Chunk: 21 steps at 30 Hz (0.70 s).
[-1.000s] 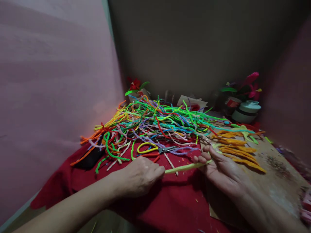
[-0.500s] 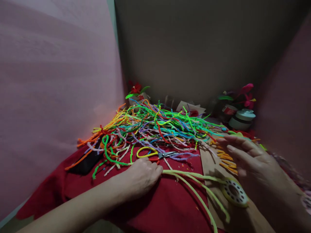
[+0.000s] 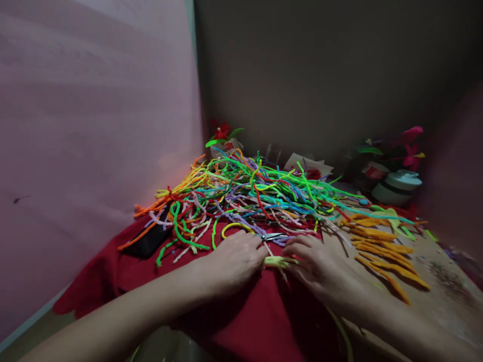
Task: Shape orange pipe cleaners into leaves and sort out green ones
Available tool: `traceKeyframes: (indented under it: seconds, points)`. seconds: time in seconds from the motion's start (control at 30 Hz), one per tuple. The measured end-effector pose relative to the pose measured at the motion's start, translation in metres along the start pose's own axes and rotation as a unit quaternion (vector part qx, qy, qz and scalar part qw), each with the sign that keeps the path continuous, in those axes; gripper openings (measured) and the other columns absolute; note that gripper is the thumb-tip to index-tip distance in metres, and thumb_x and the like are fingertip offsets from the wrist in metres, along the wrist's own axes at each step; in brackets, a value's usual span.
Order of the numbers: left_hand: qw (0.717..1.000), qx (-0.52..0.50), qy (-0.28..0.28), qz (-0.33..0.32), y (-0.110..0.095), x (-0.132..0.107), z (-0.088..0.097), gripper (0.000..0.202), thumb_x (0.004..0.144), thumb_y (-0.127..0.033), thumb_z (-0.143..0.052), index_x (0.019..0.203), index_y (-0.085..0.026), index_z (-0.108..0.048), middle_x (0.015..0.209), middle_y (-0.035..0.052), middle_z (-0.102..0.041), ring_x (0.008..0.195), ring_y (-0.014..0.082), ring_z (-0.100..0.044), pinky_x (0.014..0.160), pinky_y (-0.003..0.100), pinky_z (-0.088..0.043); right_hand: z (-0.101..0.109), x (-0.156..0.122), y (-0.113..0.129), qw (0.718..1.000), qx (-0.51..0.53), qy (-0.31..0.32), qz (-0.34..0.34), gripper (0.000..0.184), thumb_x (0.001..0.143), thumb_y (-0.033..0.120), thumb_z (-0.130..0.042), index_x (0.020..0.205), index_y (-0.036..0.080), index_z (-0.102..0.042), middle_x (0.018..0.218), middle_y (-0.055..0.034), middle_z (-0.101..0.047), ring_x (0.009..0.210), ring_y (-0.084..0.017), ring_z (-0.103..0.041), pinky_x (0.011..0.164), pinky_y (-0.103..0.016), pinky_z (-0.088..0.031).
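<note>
My left hand [image 3: 236, 261] rests on the red cloth [image 3: 260, 317], fingers curled round one end of a pale green pipe cleaner [image 3: 278, 261]. My right hand [image 3: 319, 266] is just to its right, palm down, fingertips pinching the same pale green pipe cleaner. The two hands almost touch. Right behind them lie scissors [image 3: 260, 235] with yellow handles. A big heap of coloured pipe cleaners [image 3: 249, 196] fills the space beyond.
Folded orange pieces [image 3: 381, 249] lie on a brown cardboard sheet [image 3: 437, 281] at the right. A dark flat object [image 3: 149, 241] lies at the heap's left edge. A lidded jar [image 3: 396, 187] and handmade flowers [image 3: 409, 143] stand at the back right, a red flower [image 3: 221, 131] at the back left.
My right hand came back from the right, over the cardboard, to the pale green pipe cleaner next to my left hand. The tape ring seen half a second ago is out of view.
</note>
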<state>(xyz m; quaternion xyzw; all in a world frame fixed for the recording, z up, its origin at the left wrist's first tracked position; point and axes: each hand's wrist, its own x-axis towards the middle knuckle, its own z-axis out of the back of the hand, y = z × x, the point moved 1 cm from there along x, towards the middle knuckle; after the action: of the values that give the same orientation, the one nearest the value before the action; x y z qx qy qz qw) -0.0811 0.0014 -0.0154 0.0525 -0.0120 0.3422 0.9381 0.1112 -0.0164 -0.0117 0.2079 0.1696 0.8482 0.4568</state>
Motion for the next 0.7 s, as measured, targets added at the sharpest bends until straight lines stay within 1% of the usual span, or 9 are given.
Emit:
traceKeyframes:
  seconds: [0.1,0.2,0.27,0.33,0.4,0.47,0.5,0.6,0.7]
  points:
    - [0.999,-0.027,-0.024,0.004,0.009,0.007,0.010,0.015,0.087,-0.022,-0.043,0.088,-0.018,-0.058,0.088,0.0042,-0.059,0.078,0.0159,-0.053,0.069,0.027,-0.042,0.002,0.016,-0.012,0.996,-0.068,-0.042,0.031,0.020,0.083,0.017,-0.046,0.088,0.019,-0.065,0.092,-0.0073,-0.062,0.086,-0.019,-0.055,0.077,-0.032,-0.044]
    - [0.993,0.005,-0.112,0.028,0.027,0.027,0.022,0.022,0.086,-0.017,-0.041,0.102,-0.017,-0.056,0.100,0.0074,-0.058,0.091,0.0178,-0.050,0.079,0.030,-0.041,0.016,0.047,-0.029,0.984,-0.123,-0.118,0.049,0.022,0.084,0.017,-0.044,0.089,0.017,-0.066,0.092,-0.0083,-0.063,0.087,-0.020,-0.054,0.080,-0.033,-0.043]
    - [0.983,0.046,-0.170,0.052,0.044,0.046,0.027,0.026,0.086,-0.016,-0.040,0.108,-0.017,-0.054,0.103,0.0081,-0.057,0.095,0.0196,-0.049,0.084,0.033,-0.040,0.025,0.073,-0.043,0.971,-0.176,-0.158,0.030,0.022,0.081,0.018,-0.047,0.091,0.015,-0.066,0.095,-0.0110,-0.063,0.091,-0.024,-0.052,0.083,-0.035,-0.042]
    - [0.975,0.081,-0.200,0.052,0.063,0.066,0.027,0.038,0.083,-0.016,-0.044,0.121,-0.018,-0.047,0.119,0.0095,-0.050,0.110,0.0229,-0.042,0.092,0.036,-0.036,0.031,0.097,-0.059,0.957,-0.222,-0.184,-0.004,0.035,0.077,0.018,-0.050,0.110,0.012,-0.060,0.109,-0.0141,-0.059,0.101,-0.027,-0.049,0.087,-0.038,-0.040]
    - [0.978,0.087,-0.179,0.060,0.082,0.081,0.021,0.046,0.078,-0.018,-0.051,0.124,-0.018,-0.044,0.122,0.0107,-0.048,0.112,0.0244,-0.040,0.093,0.037,-0.035,0.032,0.114,-0.075,0.949,-0.257,-0.175,-0.050,0.056,0.073,0.025,-0.055,0.127,0.012,-0.046,0.126,-0.0172,-0.048,0.112,-0.032,-0.043,0.089,-0.043,-0.038]
    - [0.982,0.077,-0.145,0.092,0.099,0.089,0.010,0.041,0.076,-0.023,-0.054,0.116,-0.014,-0.051,0.114,0.0126,-0.052,0.106,0.0256,-0.044,0.090,0.038,-0.037,0.029,0.124,-0.091,0.950,-0.260,-0.140,-0.103,0.074,0.067,0.029,-0.061,0.135,0.009,-0.036,0.129,-0.0207,-0.046,0.111,-0.036,-0.043,0.087,-0.046,-0.038]
    - [0.984,0.063,-0.132,0.100,0.106,0.090,0.004,0.036,0.075,-0.025,-0.055,0.108,-0.013,-0.055,0.109,0.0126,-0.054,0.102,0.0254,-0.046,0.088,0.038,-0.039,0.028,0.126,-0.098,0.951,-0.256,-0.125,-0.117,0.078,0.065,0.028,-0.062,0.136,0.008,-0.034,0.127,-0.0215,-0.047,0.108,-0.036,-0.045,0.086,-0.046,-0.038]
    - [0.979,-0.002,-0.155,0.131,0.119,0.085,-0.014,0.020,0.076,-0.018,-0.049,0.092,-0.014,-0.060,0.097,0.0101,-0.057,0.093,0.0218,-0.049,0.086,0.035,-0.039,0.025,0.129,-0.113,0.957,-0.241,-0.113,-0.111,0.069,0.067,0.017,-0.055,0.133,0.009,-0.039,0.123,-0.0194,-0.053,0.104,-0.034,-0.050,0.086,-0.043,-0.039]
    - [0.964,-0.049,-0.193,0.173,0.125,0.080,-0.023,0.018,0.078,-0.013,-0.043,0.081,-0.015,-0.060,0.088,0.0084,-0.057,0.086,0.0197,-0.051,0.081,0.033,-0.040,0.030,0.134,-0.117,0.962,-0.219,-0.134,-0.097,0.055,0.071,0.009,-0.045,0.126,0.014,-0.051,0.116,-0.0148,-0.060,0.101,-0.028,-0.055,0.085,-0.036,-0.041]
